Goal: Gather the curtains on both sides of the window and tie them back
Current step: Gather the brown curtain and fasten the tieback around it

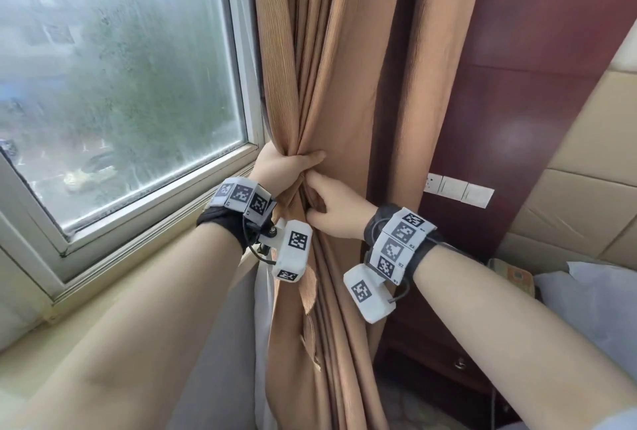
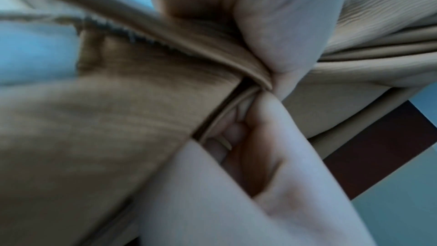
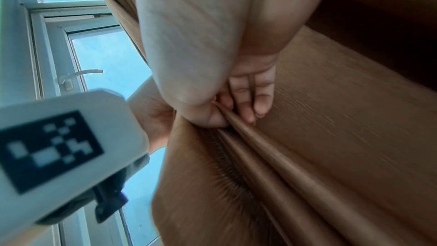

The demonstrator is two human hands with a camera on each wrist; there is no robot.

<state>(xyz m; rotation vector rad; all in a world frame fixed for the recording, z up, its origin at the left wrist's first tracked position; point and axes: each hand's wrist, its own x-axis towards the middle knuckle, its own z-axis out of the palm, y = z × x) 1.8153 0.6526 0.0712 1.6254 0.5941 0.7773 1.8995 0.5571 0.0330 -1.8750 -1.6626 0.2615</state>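
The brown curtain [image 1: 348, 60] hangs at the right side of the window [image 1: 120, 78], between the white window frame and a dark red wooden panel [image 1: 537, 50]. It is gathered into many vertical folds, pulled together at the height of the window sill [image 1: 144, 233].

The left hand [image 1: 286, 167] is wrapped around the gathered bundle from the window side; its fingers are curled around the cloth and the thumb lies across the front, pointing to the right. Just below it, touching it, the right hand [image 1: 334, 209] comes from the right and holds the folds with bent fingers, the thumb pressing up near the left thumb. In the right wrist view the fingertips [image 3: 250, 113] of this hand press into a fold of the cloth. In the left wrist view a narrow strip of the same brown cloth [image 2: 179, 44] with a rough edge runs toward the left hand, but the picture is too blurred to tell if this is a tie-back band.

On the red panel, right of the curtain, there is a row of white wall switches [image 1: 458, 188]. Further right is a beige padded wall [image 1: 586, 171]
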